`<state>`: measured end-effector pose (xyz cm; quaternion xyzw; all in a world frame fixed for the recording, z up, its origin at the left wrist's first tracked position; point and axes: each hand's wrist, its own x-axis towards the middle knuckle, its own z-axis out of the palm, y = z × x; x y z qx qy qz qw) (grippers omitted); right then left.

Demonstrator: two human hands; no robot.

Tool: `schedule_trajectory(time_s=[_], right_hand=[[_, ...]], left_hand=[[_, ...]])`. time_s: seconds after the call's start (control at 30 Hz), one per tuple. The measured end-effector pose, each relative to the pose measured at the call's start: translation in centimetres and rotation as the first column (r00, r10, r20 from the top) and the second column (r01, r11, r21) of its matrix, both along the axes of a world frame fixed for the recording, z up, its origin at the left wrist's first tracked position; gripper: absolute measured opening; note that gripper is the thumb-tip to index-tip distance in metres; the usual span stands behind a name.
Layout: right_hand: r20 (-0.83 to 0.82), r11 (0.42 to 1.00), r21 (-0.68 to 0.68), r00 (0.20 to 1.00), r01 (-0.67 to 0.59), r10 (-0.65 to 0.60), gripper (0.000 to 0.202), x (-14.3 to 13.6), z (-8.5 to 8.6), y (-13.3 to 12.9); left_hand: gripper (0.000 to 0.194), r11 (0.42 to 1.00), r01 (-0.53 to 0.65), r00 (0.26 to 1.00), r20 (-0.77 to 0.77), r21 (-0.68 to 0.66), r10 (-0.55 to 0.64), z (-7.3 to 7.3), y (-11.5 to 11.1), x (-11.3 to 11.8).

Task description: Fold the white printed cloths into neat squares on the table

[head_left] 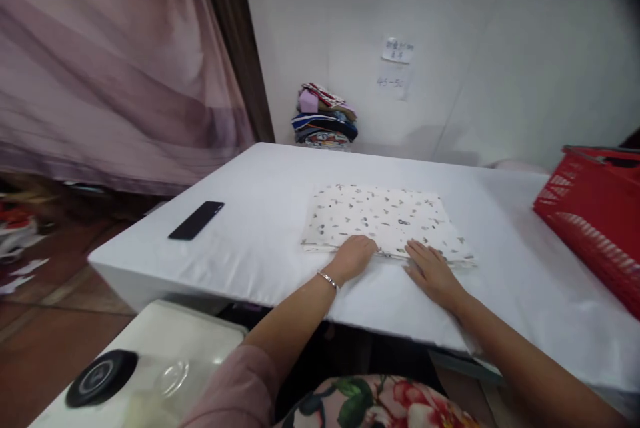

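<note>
A folded white cloth (383, 215) with a small scattered print lies flat on the white-covered table (260, 181). At its near edge, left of the middle, my left hand (354, 257) has its fingers curled over the fold; the fingertips are partly hidden. My right hand (431, 272) rests farther right along the same edge, fingers stretched onto the fabric and thumb apart. Several layers show along that near fold. A silver bracelet (329, 279) circles my left wrist.
A black phone (197, 220) lies on the table's left side. A red plastic basket (595, 215) stands at the right edge. Folded clothes (325, 118) are stacked behind the table by the wall. A white surface with a round black object (101, 378) sits at the lower left.
</note>
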<state>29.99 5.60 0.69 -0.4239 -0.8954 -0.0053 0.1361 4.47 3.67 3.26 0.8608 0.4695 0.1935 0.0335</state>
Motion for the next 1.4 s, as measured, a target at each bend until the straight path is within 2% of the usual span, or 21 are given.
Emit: schedule_trajectory(time_s=[0.13,0.2,0.27,0.33,0.37,0.43,0.53,0.6,0.83,0.9,1.0,1.07,1.23,1.33,1.4], right_hand=[[0.003,1.000,0.027,1.000,-0.001,0.001,0.051,0.4,-0.8,0.0],[0.004,0.999,0.039,1.000,0.002,-0.002,0.052,0.6,-0.9,0.0],[0.004,0.999,0.044,1.000,0.002,-0.002,0.052,0.6,-1.0,0.0],[0.004,0.999,0.043,1.000,0.000,0.000,0.053,0.6,-1.0,0.0],[0.002,0.999,0.043,1.000,0.005,-0.005,0.053,0.4,-0.9,0.0],[-0.003,0.999,0.049,1.000,0.023,-0.023,0.053,-0.2,-0.6,-0.1],[-0.007,0.999,0.052,1.000,-0.004,0.004,0.052,-2.1,0.3,-0.3],[-0.013,0.998,0.038,0.998,-0.059,0.059,0.052,-4.0,1.0,-0.3],[-0.039,0.962,-0.089,0.966,-0.259,0.256,0.049,-12.4,2.9,0.4],[-0.038,0.950,-0.126,0.958,-0.285,0.283,0.047,-14.4,3.0,0.5],[-0.044,0.953,-0.111,0.959,-0.283,0.280,0.043,-16.3,2.4,0.4],[-0.061,0.963,-0.057,0.964,-0.263,0.260,0.041,-16.8,1.7,0.3],[-0.101,0.964,0.024,0.959,-0.265,0.266,0.040,-16.6,0.4,0.2],[-0.114,0.964,0.041,0.957,-0.263,0.266,0.040,-16.6,0.2,0.3],[-0.117,0.964,0.046,0.957,-0.263,0.267,0.041,-16.7,0.2,0.3]], left_hand=[[0.019,0.989,-0.142,0.981,0.136,0.041,0.136,-0.1,-1.7,-4.1],[0.017,0.954,-0.296,0.931,0.236,0.044,0.278,-0.2,-2.7,-6.6],[0.017,0.847,-0.531,0.802,0.331,0.011,0.498,-0.2,-3.6,-8.9],[0.020,0.680,-0.731,0.617,0.370,-0.056,0.694,-0.2,-4.4,-10.8],[0.023,0.610,-0.787,0.544,0.361,-0.092,0.757,-0.1,-4.6,-11.5],[0.029,0.544,-0.825,0.487,0.299,-0.149,0.820,0.0,-4.9,-12.2],[0.038,0.542,-0.819,0.506,0.206,-0.189,0.837,0.3,-4.6,-12.0],[0.038,0.552,-0.806,0.517,0.200,-0.214,0.832,0.4,-4.3,-11.5],[0.031,0.606,-0.737,0.506,0.350,-0.299,0.788,0.2,-4.3,-11.2],[0.023,0.641,-0.709,0.536,0.366,-0.294,0.761,0.1,-4.6,-11.4],[0.028,0.697,-0.672,0.612,0.341,-0.251,0.713,0.0,-4.9,-11.4],[0.028,0.682,-0.701,0.617,0.302,-0.209,0.727,-0.1,-5.0,-11.3],[0.021,0.566,-0.821,0.552,0.149,-0.075,0.820,-0.4,-4.9,-10.6],[0.018,0.537,-0.841,0.530,0.101,-0.063,0.842,-0.2,-4.3,-10.0],[0.015,0.541,-0.836,0.535,0.082,-0.096,0.841,0.1,-3.8,-9.8]])
